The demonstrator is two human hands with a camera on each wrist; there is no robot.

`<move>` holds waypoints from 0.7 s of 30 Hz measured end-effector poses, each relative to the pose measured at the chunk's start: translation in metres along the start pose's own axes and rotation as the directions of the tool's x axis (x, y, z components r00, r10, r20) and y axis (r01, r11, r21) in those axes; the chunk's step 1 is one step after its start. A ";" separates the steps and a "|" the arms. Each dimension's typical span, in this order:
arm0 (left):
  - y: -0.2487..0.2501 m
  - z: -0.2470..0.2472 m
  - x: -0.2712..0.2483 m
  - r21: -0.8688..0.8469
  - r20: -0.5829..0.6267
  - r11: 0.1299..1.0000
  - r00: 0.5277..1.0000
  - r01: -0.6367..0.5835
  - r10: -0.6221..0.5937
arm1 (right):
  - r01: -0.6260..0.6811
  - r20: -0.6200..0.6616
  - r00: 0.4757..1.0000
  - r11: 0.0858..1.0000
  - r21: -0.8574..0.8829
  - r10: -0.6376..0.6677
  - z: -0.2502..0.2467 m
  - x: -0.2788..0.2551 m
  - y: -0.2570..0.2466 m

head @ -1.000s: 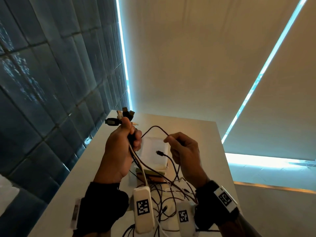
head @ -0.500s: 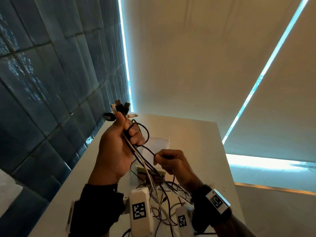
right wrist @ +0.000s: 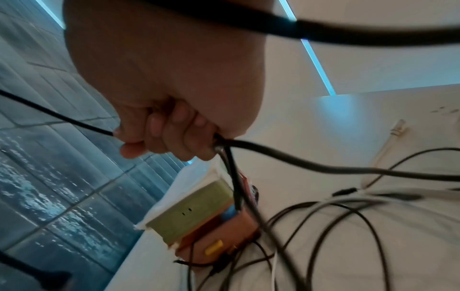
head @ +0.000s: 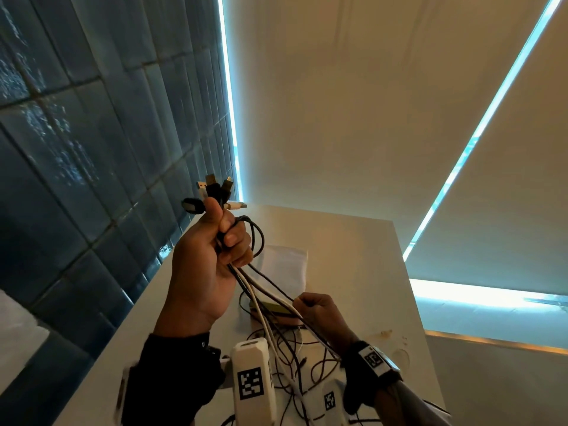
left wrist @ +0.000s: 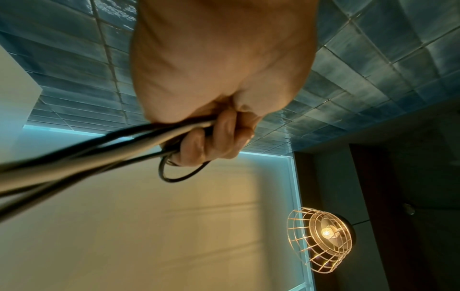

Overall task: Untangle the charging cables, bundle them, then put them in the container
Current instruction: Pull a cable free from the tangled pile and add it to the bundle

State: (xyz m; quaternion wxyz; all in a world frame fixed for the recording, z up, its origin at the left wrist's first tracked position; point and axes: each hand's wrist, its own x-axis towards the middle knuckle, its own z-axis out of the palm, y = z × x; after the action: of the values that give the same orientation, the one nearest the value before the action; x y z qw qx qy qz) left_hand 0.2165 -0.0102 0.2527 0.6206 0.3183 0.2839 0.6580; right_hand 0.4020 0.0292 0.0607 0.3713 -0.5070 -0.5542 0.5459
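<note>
My left hand [head: 212, 259] is raised and grips a bunch of black and white charging cables [head: 261, 290], their plugs [head: 215, 192] fanning out above the fist. In the left wrist view the cables [left wrist: 99, 149] run out from under the curled fingers [left wrist: 214, 139]. My right hand [head: 313, 309], lower and to the right, is closed around a black cable [right wrist: 286, 157] that runs up toward the left fist. The rest of the cables [head: 295, 364] lie tangled on the white table [head: 353, 256]. A white container [head: 284, 265] stands behind the hands.
A green and orange box [right wrist: 199, 218] sits on the table under the right hand, next to the container. A blue tiled wall [head: 76, 179] runs along the table's left side. A loose white plug [right wrist: 398, 128] lies to the right. A wire cage lamp [left wrist: 321, 238] hangs overhead.
My left hand has risen with the cable bunch. My right hand has slid down and toward me along a black cable, pulling it straighter.
</note>
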 end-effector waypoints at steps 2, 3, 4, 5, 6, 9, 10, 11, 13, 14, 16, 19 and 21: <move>0.004 0.000 -0.001 0.007 0.002 1.000 1.000 -0.013 0.013 | -0.031 -0.041 0.999 0.998 -0.052 0.029 -0.003 0.000 0.009; 0.005 -0.001 -0.001 0.009 -0.004 1.000 1.000 -0.015 0.015 | -0.043 -0.047 0.998 0.997 -0.067 0.040 -0.005 -0.002 0.013; 0.006 -0.001 -0.002 0.013 -0.016 1.000 1.000 -0.015 0.016 | -0.062 -0.062 0.997 0.992 -0.109 0.055 -0.007 -0.002 0.018; 0.006 -0.002 -0.001 0.019 -0.033 1.000 0.999 -0.012 0.013 | -0.078 -0.082 0.994 0.983 -0.165 0.065 -0.009 -0.002 0.023; 0.006 -0.002 -0.001 0.029 -0.047 1.000 0.999 -0.005 0.007 | -0.101 -0.105 0.991 0.971 -0.219 0.080 -0.011 -0.002 0.024; 0.003 -0.003 0.003 0.079 -0.088 0.997 0.996 0.023 -0.016 | -0.119 -0.212 0.975 0.967 -0.226 0.070 -0.016 -0.001 0.009; 0.002 -0.004 0.005 0.100 -0.106 0.995 0.994 0.031 -0.021 | -0.093 -0.255 0.966 0.982 -0.163 0.049 -0.018 0.000 -0.002; 0.001 -0.005 0.006 0.118 -0.123 0.992 0.992 0.041 -0.026 | -0.046 -0.288 0.957 0.997 -0.068 0.025 -0.019 0.001 -0.016; -0.005 -0.006 0.009 0.146 -0.156 0.987 0.987 0.068 -0.044 | 0.062 -0.299 0.954 0.989 0.134 -0.019 -0.018 -0.002 -0.049; -0.008 -0.006 0.010 0.161 -0.173 0.983 0.983 0.084 -0.055 | 0.113 -0.273 0.961 0.970 0.215 -0.052 -0.017 -0.004 -0.066; -0.015 -0.005 0.011 0.197 -0.207 0.974 0.976 0.115 -0.073 | 0.220 -0.185 0.969 0.919 0.328 -0.166 -0.012 -0.011 -0.095; -0.021 -0.004 0.012 0.252 -0.218 0.956 0.971 0.149 -0.094 | 0.326 -0.040 0.940 0.859 0.395 -0.339 -0.001 -0.025 -0.127; -0.023 -0.004 0.012 0.273 -0.206 0.949 0.973 0.158 -0.103 | 0.375 0.034 0.907 0.843 0.385 -0.419 0.005 -0.032 -0.137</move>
State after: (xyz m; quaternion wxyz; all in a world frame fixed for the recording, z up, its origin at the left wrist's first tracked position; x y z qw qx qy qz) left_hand 0.2278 0.0034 0.2337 0.5802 0.3216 0.4546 0.5944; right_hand 0.3826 0.0125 0.1987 0.5319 -0.2692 -0.5550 0.5802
